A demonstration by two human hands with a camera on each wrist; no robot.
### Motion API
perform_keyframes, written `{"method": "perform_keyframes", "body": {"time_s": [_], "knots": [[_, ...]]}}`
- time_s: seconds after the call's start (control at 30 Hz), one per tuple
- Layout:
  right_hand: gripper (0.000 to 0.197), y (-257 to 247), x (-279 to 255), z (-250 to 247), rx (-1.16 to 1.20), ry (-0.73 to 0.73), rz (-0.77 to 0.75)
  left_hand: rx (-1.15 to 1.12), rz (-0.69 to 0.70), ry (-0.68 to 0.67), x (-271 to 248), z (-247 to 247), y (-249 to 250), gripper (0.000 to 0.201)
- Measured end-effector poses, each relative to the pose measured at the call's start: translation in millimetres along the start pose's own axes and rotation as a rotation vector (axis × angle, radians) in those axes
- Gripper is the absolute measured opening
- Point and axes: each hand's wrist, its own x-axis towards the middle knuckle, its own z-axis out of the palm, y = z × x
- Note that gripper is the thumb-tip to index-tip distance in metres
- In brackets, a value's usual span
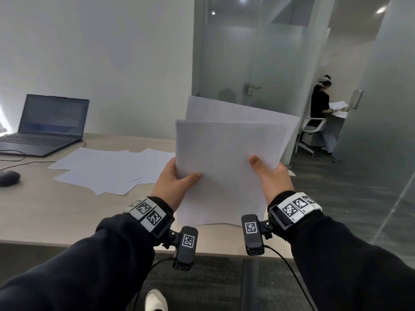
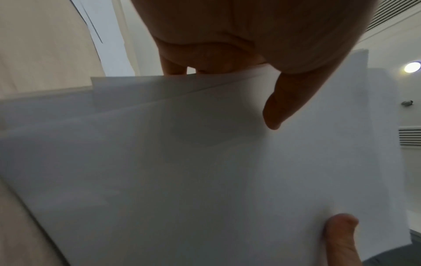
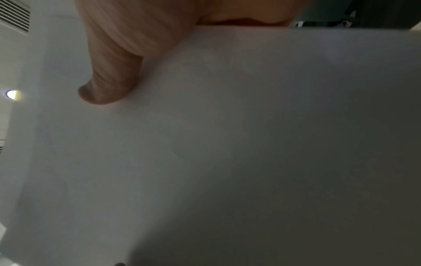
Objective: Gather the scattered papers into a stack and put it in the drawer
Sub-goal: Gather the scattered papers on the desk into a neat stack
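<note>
A loose bundle of white papers (image 1: 226, 153) is held upright above the desk's right end, its sheets fanned out of line at the top. My left hand (image 1: 175, 178) pinches its left edge, thumb on the front sheet. My right hand (image 1: 269, 173) pinches the right edge, thumb on the front too. In the left wrist view the held papers (image 2: 205, 171) fill the frame under the left thumb (image 2: 280, 108). The right wrist view shows the front sheet (image 3: 227, 153) with the right thumb (image 3: 109, 84) pressed on it. Several more loose sheets (image 1: 107, 169) lie overlapping on the desk (image 1: 45, 209). No drawer is visible.
An open laptop (image 1: 49, 124) stands at the desk's back left, with a dark mouse (image 1: 9, 178) and cables near it. Glass partitions and a door stand behind the desk. Another person (image 1: 321, 104) sits at a far desk on the right, beside an office chair.
</note>
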Motion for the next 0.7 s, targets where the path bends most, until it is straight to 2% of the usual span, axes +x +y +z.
{"method": "perform_keyframes", "body": {"time_s": [0.1, 0.23, 0.33, 0.4, 0.53, 0.7], "knots": [[0.065, -5.7, 6.6, 1.9, 0.009, 0.001, -0.062, -0.005, 0.012, 0.009, 1.4, 1.6, -2.6, 0.050], [0.052, -14.8, 15.1, 7.4, 0.010, -0.043, -0.123, -0.021, 0.020, 0.021, 6.8, 3.4, 0.1, 0.051], [0.065, -9.1, 17.3, 8.3, 0.025, -0.101, -0.091, -0.021, 0.015, 0.033, 9.0, 2.3, 0.4, 0.051], [0.066, 1.3, 16.6, 4.5, 0.046, -0.100, -0.040, 0.008, 0.004, 0.037, 8.9, 0.9, -2.4, 0.044], [0.052, 17.0, 11.8, -1.3, 0.043, -0.113, 0.030, 0.066, -0.042, 0.096, 7.8, 2.4, -4.8, 0.013], [0.043, -2.1, 18.9, -0.6, 0.018, -0.104, 0.008, 0.039, -0.015, 0.111, 10.3, 7.9, 4.1, 0.016]]}}
